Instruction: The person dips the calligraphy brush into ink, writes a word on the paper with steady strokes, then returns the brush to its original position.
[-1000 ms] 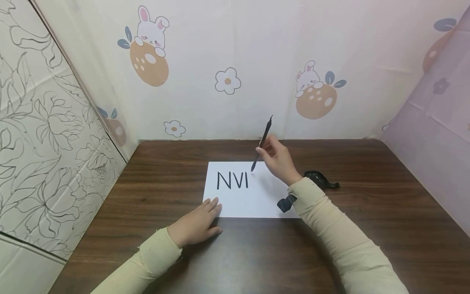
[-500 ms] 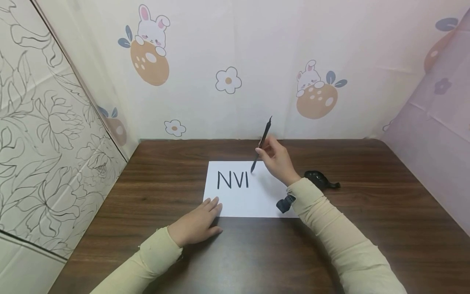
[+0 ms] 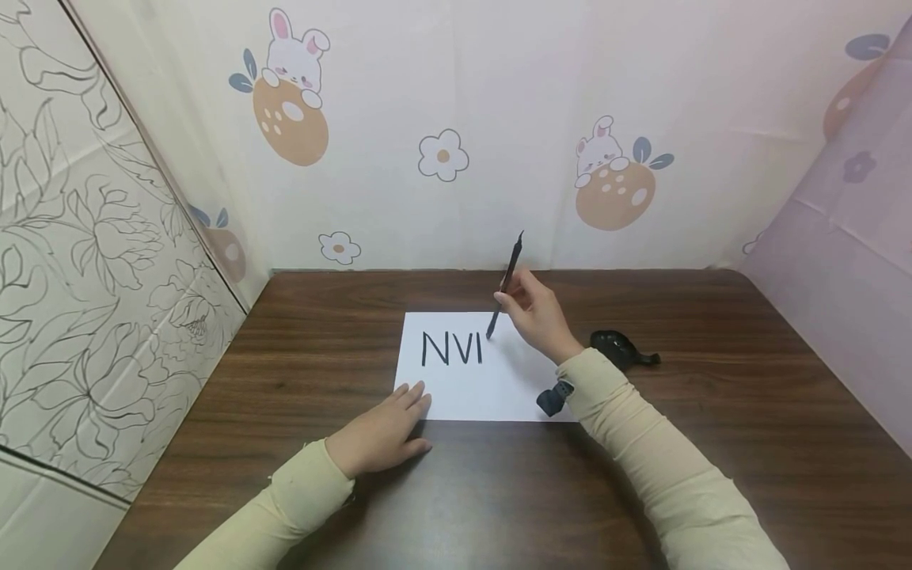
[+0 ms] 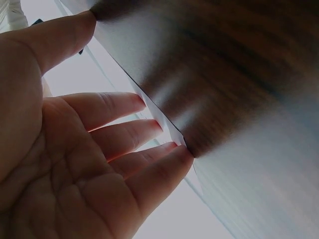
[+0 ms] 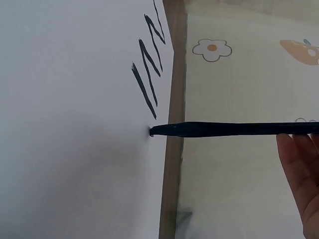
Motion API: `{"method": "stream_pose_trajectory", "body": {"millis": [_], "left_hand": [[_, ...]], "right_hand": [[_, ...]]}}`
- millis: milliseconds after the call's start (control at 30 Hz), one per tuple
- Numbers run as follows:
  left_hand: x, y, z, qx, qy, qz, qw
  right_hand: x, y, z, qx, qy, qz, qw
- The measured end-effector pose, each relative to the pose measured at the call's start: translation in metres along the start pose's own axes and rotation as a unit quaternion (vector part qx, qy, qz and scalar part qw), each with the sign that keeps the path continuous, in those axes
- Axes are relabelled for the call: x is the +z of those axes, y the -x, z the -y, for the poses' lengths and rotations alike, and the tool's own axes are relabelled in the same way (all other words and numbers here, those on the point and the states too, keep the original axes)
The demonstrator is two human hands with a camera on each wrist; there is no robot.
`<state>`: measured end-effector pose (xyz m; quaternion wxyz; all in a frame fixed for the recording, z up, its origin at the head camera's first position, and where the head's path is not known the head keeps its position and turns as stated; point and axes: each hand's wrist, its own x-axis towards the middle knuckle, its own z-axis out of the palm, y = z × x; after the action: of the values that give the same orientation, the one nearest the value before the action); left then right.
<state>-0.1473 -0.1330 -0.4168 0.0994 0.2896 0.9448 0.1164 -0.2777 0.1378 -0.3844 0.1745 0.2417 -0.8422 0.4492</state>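
A white sheet of paper (image 3: 470,396) lies on the brown wooden table, with the black letters "NVI" (image 3: 452,349) on its upper left part. My right hand (image 3: 536,313) pinches a slim black writing brush (image 3: 510,267) well up its handle. The brush leans slightly right at the top. In the right wrist view the brush's dark tip (image 5: 153,131) is right at the paper, just beside the last stroke. My left hand (image 3: 381,431) rests with its fingers spread, fingertips (image 4: 185,154) on the paper's lower left corner and the thumb on the table.
A black, glossy dish with a spout-like end (image 3: 618,349) stands right of the paper, partly behind the right sleeve. A dark wrist camera (image 3: 552,397) hangs under the right wrist, over the paper. Patterned cloth walls (image 3: 499,95) enclose the table's back and sides.
My right hand and the brush have moved slightly down toward me, bringing the tip lower beside the last stroke. My left hand stays where it was.
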Motion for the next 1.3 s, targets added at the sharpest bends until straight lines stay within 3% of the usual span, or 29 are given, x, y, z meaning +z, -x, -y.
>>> {"method": "stream_pose_trajectory", "body": {"millis": [567,1300], "left_hand": [[0.0,0.0,0.0,0.002,0.001,-0.001,1.0],[0.0,0.0,-0.001,-0.006,0.004,0.001,1.0]], "right_hand": [[-0.003,0.004,0.006,-0.002,-0.003,0.017,1.0],[-0.011,0.011,0.017,0.013,-0.004,0.076,0.997]]}}
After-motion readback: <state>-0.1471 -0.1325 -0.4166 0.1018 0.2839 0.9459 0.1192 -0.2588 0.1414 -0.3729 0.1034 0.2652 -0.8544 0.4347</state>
